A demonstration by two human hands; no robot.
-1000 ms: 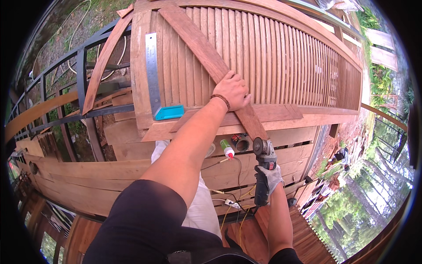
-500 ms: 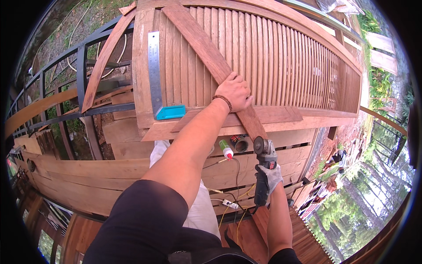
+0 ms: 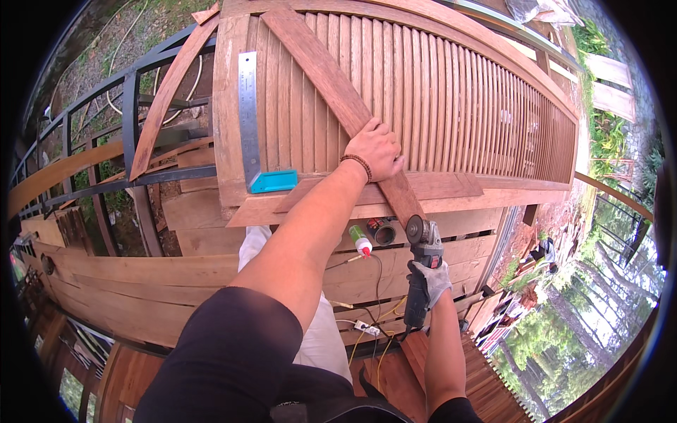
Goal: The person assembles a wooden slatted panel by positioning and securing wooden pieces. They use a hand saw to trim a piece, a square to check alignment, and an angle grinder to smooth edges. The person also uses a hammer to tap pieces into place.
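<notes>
My bare left hand (image 3: pixel 374 149), a beaded bracelet at its wrist, is closed around a long reddish wooden board (image 3: pixel 328 81). That board lies slantwise over a slatted wooden shutter panel (image 3: pixel 437 99), its near end sticking out past the panel's edge. My right hand (image 3: pixel 431 279), in a light glove, grips an angle grinder (image 3: pixel 422 271). The grinder's disc (image 3: pixel 417 229) is at the board's near end; whether it touches I cannot tell. Two shorter boards lie along the panel's near edge, one of them a dark offcut (image 3: pixel 451 186). A try square (image 3: pixel 273 181) with a turquoise handle rests on the panel's left side.
Below the panel stand a green-and-white bottle (image 3: pixel 360 241) with a red tip and an open can (image 3: pixel 381 231) on wooden planks (image 3: pixel 141 271). Cords run to a white power strip (image 3: pixel 367 328). A dark metal railing (image 3: pixel 132 120) is at the left, with a loose board leaning on it.
Almost nothing differs. The view has shifted very slightly; my left hand keeps its hold on the board and the grinder stays at the board's end.
</notes>
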